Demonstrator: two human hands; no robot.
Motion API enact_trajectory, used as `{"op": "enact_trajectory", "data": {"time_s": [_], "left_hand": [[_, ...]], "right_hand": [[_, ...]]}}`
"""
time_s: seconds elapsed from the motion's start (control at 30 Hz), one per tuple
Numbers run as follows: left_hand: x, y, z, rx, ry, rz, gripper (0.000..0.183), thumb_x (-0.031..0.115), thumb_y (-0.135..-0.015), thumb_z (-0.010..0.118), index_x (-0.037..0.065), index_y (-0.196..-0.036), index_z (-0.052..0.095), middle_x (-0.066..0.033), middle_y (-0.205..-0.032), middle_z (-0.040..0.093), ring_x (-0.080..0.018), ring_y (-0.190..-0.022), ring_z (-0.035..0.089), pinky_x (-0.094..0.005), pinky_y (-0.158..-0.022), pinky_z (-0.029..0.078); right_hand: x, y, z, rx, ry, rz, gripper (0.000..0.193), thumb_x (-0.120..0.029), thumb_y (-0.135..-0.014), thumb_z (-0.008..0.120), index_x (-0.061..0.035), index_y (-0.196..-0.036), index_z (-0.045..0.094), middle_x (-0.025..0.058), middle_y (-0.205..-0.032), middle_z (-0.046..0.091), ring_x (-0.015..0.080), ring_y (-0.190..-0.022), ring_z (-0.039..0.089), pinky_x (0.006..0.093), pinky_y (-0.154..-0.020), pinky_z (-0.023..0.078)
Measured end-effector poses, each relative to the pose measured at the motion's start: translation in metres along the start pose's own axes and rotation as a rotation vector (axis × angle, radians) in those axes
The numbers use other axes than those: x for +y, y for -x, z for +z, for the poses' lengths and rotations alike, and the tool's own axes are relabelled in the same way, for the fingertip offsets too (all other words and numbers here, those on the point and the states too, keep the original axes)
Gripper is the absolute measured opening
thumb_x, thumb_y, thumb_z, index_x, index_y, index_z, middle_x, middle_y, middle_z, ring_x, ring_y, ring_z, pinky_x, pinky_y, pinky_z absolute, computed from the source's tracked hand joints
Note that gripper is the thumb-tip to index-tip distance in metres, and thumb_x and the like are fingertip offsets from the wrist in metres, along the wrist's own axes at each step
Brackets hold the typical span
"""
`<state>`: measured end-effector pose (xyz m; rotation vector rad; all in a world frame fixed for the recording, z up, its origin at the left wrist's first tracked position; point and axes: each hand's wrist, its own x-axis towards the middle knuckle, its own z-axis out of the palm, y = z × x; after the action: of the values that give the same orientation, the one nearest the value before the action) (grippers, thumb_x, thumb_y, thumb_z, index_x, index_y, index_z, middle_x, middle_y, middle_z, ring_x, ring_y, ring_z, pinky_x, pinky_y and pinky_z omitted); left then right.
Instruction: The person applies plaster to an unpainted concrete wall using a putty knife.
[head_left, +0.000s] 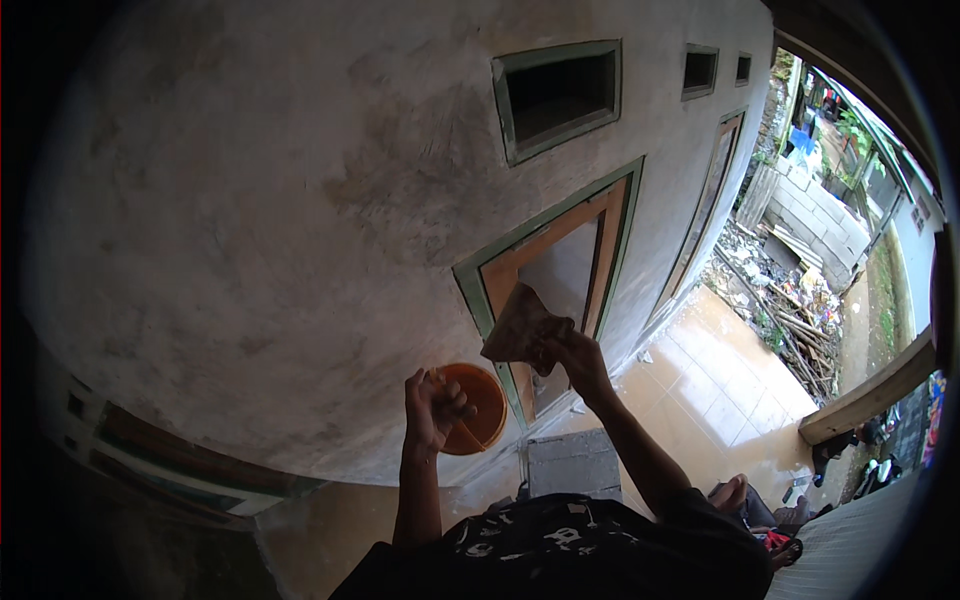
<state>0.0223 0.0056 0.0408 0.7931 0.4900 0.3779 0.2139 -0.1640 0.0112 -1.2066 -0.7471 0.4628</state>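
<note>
Head view: L hand (433,408) is fisted tight on the thin handle of an orange bucket (478,408), which hangs at chest height near the grey wall (250,220). R hand (572,352) pinches a trowel (517,326), blade loaded w/ something grey, up against the green window frame (500,265).

Risks, as I judge: a tilted blade drops its load on the tiled floor (720,390); a bucket on such a thin handle can swing & spill.
</note>
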Motion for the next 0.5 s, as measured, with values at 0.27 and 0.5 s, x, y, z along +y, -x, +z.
{"op": "enact_trajectory", "data": {"time_s": [0.27, 0.5], "left_hand": [[-0.003, 0.001, -0.008, -0.033, -0.036, -0.022, 0.035, 0.049, -0.089, 0.036, 0.015, -0.081, 0.043, 0.0011, -0.061, 0.028, -0.0142, -0.053, 0.031, -0.0355, -0.057, 0.040], [-0.002, -0.006, -0.020, -0.071, -0.017, -0.062, 0.032, 0.046, -0.089, 0.038, 0.016, -0.080, 0.044, 0.0006, -0.062, 0.032, -0.0152, -0.054, 0.036, -0.0387, -0.059, 0.045]], "right_hand": [[-0.008, 0.015, -0.007, 0.153, -0.345, 0.156, 0.023, -0.023, -0.093, 0.056, -0.0008, -0.096, 0.059, 0.0046, -0.078, 0.061, 0.0101, -0.070, 0.055, 0.0245, -0.063, 0.041], [-0.038, -0.016, -0.022, 0.205, -0.315, 0.013, 0.023, -0.022, -0.093, 0.055, -0.0002, -0.093, 0.061, 0.0041, -0.079, 0.060, 0.0105, -0.070, 0.054, 0.0249, -0.063, 0.042]]}}
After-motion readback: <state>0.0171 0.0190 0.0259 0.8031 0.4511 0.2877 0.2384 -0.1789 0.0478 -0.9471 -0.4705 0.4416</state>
